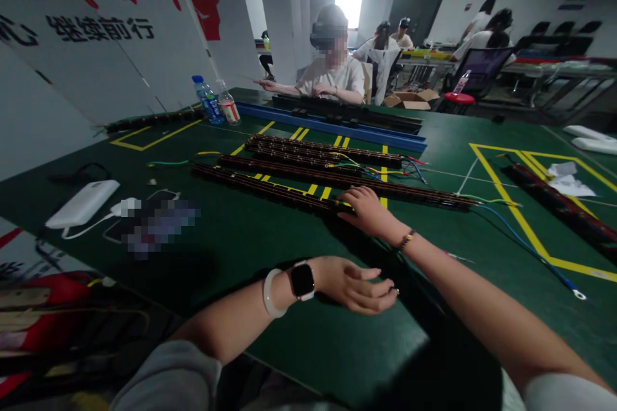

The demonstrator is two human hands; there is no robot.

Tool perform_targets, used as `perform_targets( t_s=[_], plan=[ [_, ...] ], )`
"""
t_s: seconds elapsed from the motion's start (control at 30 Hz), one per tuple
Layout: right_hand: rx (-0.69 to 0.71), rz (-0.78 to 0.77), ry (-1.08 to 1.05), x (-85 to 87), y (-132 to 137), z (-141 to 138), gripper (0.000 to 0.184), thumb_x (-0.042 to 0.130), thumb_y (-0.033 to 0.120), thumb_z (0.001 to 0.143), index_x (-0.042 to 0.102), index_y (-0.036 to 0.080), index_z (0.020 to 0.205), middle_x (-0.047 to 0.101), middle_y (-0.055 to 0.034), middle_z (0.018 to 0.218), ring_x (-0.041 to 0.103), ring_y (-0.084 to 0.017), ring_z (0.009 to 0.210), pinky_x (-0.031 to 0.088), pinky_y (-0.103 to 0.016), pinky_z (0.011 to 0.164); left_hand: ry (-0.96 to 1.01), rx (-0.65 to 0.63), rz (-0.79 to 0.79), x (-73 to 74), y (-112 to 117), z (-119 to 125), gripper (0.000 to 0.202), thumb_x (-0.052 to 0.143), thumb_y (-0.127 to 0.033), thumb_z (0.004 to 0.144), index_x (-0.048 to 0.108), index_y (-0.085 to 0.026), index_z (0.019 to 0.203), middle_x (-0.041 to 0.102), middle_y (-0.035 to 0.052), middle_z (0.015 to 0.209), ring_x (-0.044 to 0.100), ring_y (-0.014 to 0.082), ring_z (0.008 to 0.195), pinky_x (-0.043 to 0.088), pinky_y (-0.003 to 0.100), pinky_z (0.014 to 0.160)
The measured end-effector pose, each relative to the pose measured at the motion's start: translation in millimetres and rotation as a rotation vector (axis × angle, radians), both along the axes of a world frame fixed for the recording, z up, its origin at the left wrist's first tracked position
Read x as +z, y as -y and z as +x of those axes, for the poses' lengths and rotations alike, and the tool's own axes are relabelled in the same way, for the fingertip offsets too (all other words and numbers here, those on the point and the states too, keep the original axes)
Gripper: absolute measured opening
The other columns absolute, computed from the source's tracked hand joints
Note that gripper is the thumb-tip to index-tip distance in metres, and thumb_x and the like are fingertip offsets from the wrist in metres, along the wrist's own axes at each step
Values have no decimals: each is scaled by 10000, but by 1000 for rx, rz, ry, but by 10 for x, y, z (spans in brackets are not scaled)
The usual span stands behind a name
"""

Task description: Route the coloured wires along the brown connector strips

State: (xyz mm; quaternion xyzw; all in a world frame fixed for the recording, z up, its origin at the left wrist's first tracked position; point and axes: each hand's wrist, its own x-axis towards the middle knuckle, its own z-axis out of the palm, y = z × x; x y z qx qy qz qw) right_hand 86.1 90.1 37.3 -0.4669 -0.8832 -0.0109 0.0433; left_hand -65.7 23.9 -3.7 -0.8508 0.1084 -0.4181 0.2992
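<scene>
Several long dark wire bundles with brownish bands lie side by side across the green table. My right hand reaches over the right end of the nearest bundle, its thumb and fingers closed around that end. Nearer to me, my left hand hovers over the table, palm turned partly up, fingers apart and holding nothing. Green, yellow and blue leads come out of the bundles' right ends; the long blue one ends in a ring terminal.
Left of me lie a white power bank and a phone. Two bottles stand behind, beside a long blue rail. Another bundle lies at right within yellow tape. A person sits opposite.
</scene>
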Motion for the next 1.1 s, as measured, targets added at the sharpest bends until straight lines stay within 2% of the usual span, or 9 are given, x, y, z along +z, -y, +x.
perform_targets(
  t_s=[0.1, 0.17, 0.27, 0.37, 0.53, 0.7, 0.83, 0.93, 1.1],
  plan=[
    [-95, -29, 96, 70, 377, 580, 502, 558, 499, 843, 543, 148, 1202, 569, -111, 1165, 522, -257, 1029, 374, -388, 932, -60, -113, 43, 67, 134, 121, 307, 382, -316, 921, 661, -263, 1039, 574, 5, 1126, 533, 108, 1030, 455, 195, 945],
    [-160, -34, 173, 113, 628, 812, 550, 542, 525, 844, 523, 133, 1229, 566, -128, 1178, 541, -263, 1001, 399, -390, 896, -83, -156, 34, 90, 210, 197, 318, 374, -306, 919, 666, -248, 1031, 584, 33, 1095, 550, 122, 977, 467, 221, 922],
    [-190, 2, 266, 168, 904, 942, 587, 544, 507, 850, 482, 116, 1284, 552, -146, 1208, 545, -269, 1007, 387, -402, 917, -131, -186, -6, 111, 300, 301, 310, 383, -279, 908, 676, -226, 996, 584, 66, 1077, 557, 144, 942, 469, 276, 898],
    [-206, 2, 348, 163, 1012, 960, 565, 511, 477, 883, 476, 76, 1279, 572, -163, 1152, 550, -273, 986, 387, -405, 904, -201, -197, -70, 140, 372, 396, 310, 379, -240, 896, 684, -211, 946, 587, 72, 1039, 560, 158, 910, 460, 320, 856],
    [-232, -35, 374, 55, 1008, 988, 517, 448, 537, 896, 555, 75, 1103, 568, -158, 1035, 520, -284, 948, 416, -379, 810, -289, -198, -135, 213, 449, 514, 336, 345, -200, 892, 678, -173, 925, 597, 87, 994, 556, 166, 867, 434, 338, 815],
    [-207, -166, 361, 83, 975, 996, 406, 520, 426, 888, 549, 63, 1068, 558, -146, 996, 528, -257, 923, 411, -352, 824, -352, -206, -142, 268, 461, 594, 387, 286, -197, 899, 671, -187, 927, 604, 85, 1002, 542, 172, 865, 400, 326, 810],
    [-193, -355, 359, 231, 883, 1008, 418, 537, 416, 879, 534, 64, 1105, 558, -149, 1033, 546, -243, 949, 413, -326, 824, -375, -220, -140, 290, 463, 649, 399, 271, -192, 896, 669, -196, 931, 599, 92, 1015, 533, 179, 862, 374, 333, 808],
    [-172, -527, 369, 387, 746, 1007, 516, 497, 531, 870, 540, 68, 1092, 556, -155, 1063, 553, -247, 944, 415, -320, 792, -356, -241, -166, 303, 455, 677, 386, 288, -188, 891, 673, -177, 913, 599, 103, 999, 529, 190, 851, 369, 346, 798],
    [-220, -904, 352, 567, 467, 1007, 513, 421, 583, 879, 552, 101, 994, 601, -83, 866, 520, -150, 652, 351, -260, 556, -373, -245, -210, 315, 422, 710, 364, 303, -183, 892, 666, -155, 899, 599, 117, 995, 525, 197, 842, 357, 353, 790]
  ],
)
